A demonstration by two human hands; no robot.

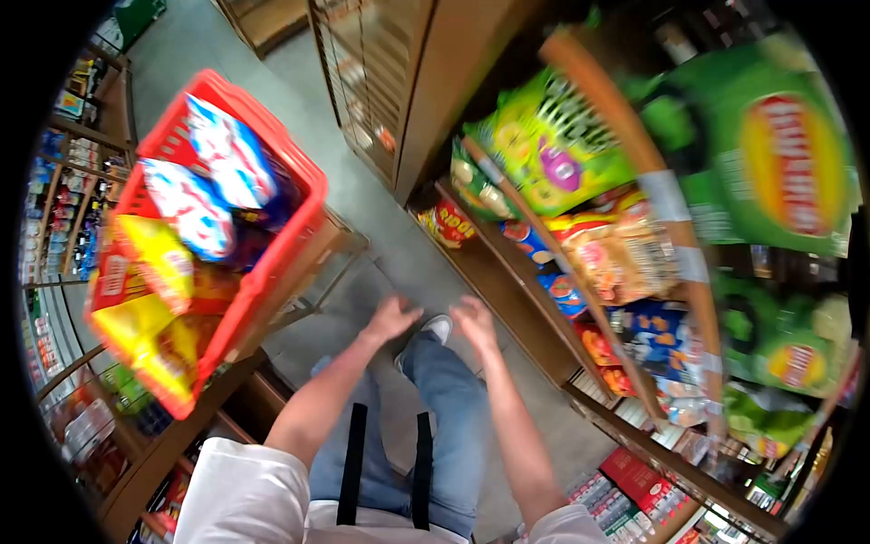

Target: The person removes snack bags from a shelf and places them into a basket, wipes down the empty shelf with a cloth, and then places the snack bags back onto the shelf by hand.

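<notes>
Low in front of my body, above the floor, my left hand (pixel 394 318) is held out with its fingers loosely apart and nothing visible in it. My right hand (pixel 473 322) is a short gap away, its fingers also apart and without anything in them. Both hands are slightly blurred. My shoe (pixel 439 328) shows between them. To the left, a red shopping basket (pixel 306 177) holds several snack bags, among them a yellow bag (pixel 154 258) and a white, blue and red bag (pixel 231 154). Neither hand touches the basket.
On the right, a wooden shelf (pixel 507 304) carries several snack bags, including a bright green bag (pixel 557 145) and a large green chip bag (pixel 775 150). A wooden stand (pixel 313 272) is under the basket. Grey floor (pixel 362 281) runs between the shelves.
</notes>
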